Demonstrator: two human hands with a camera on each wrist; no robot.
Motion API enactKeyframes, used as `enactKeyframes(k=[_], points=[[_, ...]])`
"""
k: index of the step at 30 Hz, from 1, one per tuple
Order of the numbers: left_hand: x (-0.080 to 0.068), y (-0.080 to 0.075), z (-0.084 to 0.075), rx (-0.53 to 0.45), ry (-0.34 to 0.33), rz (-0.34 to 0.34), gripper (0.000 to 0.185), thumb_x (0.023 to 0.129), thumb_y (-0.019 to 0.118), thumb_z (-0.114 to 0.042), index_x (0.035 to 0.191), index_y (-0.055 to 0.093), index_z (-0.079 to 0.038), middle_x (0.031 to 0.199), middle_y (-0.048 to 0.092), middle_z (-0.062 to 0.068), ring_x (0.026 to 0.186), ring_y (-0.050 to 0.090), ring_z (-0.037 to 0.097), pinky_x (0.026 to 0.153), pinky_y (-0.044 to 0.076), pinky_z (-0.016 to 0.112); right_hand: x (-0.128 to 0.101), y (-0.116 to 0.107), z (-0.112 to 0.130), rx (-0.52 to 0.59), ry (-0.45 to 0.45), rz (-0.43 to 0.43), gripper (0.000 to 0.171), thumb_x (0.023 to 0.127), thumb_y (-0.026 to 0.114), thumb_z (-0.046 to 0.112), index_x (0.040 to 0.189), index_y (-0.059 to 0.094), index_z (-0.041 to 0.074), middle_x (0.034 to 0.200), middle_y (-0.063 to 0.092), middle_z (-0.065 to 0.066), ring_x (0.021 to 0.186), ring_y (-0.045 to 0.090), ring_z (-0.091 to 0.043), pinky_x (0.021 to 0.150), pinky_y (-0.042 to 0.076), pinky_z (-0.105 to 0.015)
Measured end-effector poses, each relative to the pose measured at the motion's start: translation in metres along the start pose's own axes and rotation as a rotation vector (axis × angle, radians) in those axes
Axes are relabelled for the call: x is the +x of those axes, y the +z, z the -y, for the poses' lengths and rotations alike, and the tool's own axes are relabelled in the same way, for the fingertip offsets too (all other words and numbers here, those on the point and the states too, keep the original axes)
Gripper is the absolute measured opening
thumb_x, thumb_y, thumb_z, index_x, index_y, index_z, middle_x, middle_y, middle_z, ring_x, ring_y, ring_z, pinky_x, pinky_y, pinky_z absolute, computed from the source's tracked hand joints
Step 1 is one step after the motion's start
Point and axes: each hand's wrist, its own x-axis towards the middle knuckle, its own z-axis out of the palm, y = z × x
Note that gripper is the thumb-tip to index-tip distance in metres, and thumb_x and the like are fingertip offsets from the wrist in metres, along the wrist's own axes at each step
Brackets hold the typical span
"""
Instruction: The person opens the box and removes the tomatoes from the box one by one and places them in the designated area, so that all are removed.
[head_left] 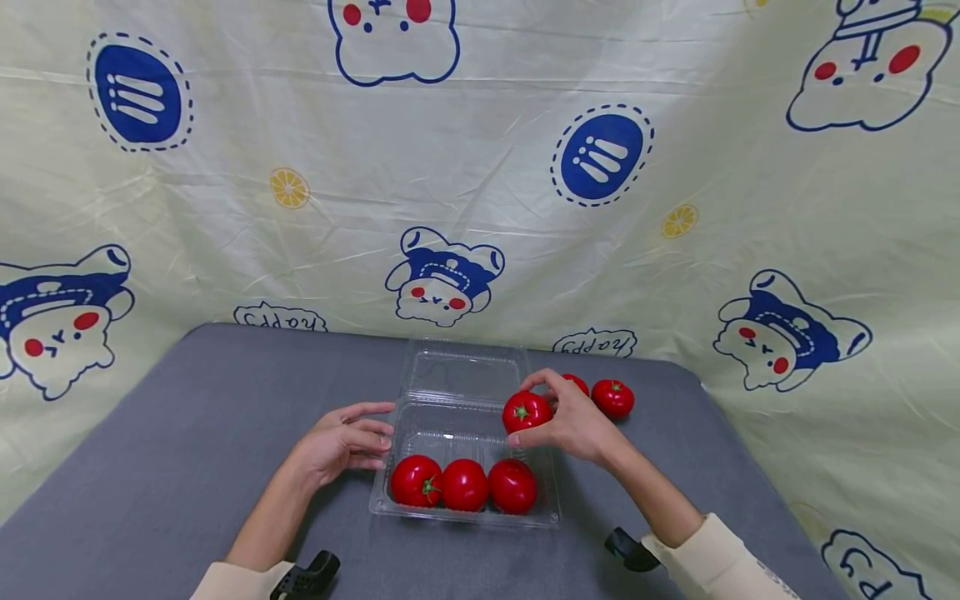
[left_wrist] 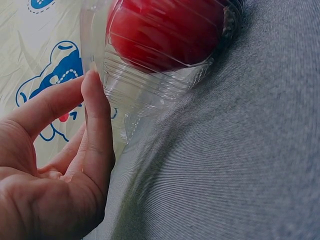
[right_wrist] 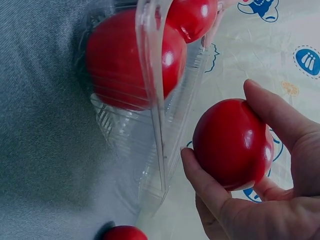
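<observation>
A clear plastic clamshell box [head_left: 468, 520] lies on the table with its lid [head_left: 467, 368] folded back. Along its near side sit three tomatoes in a row: a left one [head_left: 415, 481] with a green stem, a middle one [head_left: 464, 485] and a right one [head_left: 513, 486]. My right hand [head_left: 573, 421] grips another tomato [right_wrist: 231, 144] between thumb and fingers, above the box's right side. At the box's left edge, my left hand [head_left: 343, 443] has its fingers extended, fingertips right at the rim in the left wrist view.
Two more tomatoes stand behind my right hand: one [head_left: 613, 399] in plain sight, the other [head_left: 576, 383] partly covered by the hand. Grey cloth covers the table [head_left: 225, 433]. A printed curtain [head_left: 480, 183] hangs along the table's back edge.
</observation>
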Motion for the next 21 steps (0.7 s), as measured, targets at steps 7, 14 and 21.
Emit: enactKeyframes(k=[7,14,21], points=[[0.000,0.000,0.000,-0.004,0.001,0.002,0.062,0.090,0.068,-0.001,0.147,0.045,0.003,0.101,0.073,0.007,0.073,0.073,0.016,0.069,0.064,0.034,0.000,0.001,-0.004,-0.054,-0.025,-0.063,0.073,0.066,0.094,0.026,0.128,0.057,0.021,0.125,0.062,-0.011,0.116,0.058,-0.032,0.076,0.063,-0.039],[-0.001,0.000,0.000,0.001,0.002,-0.004,0.062,0.089,0.068,-0.001,0.147,0.046,0.002,0.102,0.073,0.007,0.073,0.073,0.016,0.069,0.064,0.034,-0.005,-0.005,-0.009,-0.087,-0.041,-0.109,0.070,0.070,0.091,0.035,0.131,0.059,0.021,0.125,0.064,-0.009,0.115,0.059,-0.032,0.075,0.062,-0.038],[-0.001,0.000,0.000,0.007,0.005,0.000,0.061,0.089,0.068,-0.001,0.147,0.046,0.002,0.101,0.073,0.007,0.072,0.072,0.015,0.069,0.064,0.034,-0.008,-0.014,-0.018,-0.085,-0.029,-0.134,0.068,0.077,0.087,0.039,0.136,0.059,0.019,0.127,0.065,-0.011,0.115,0.060,-0.033,0.078,0.062,-0.037]])
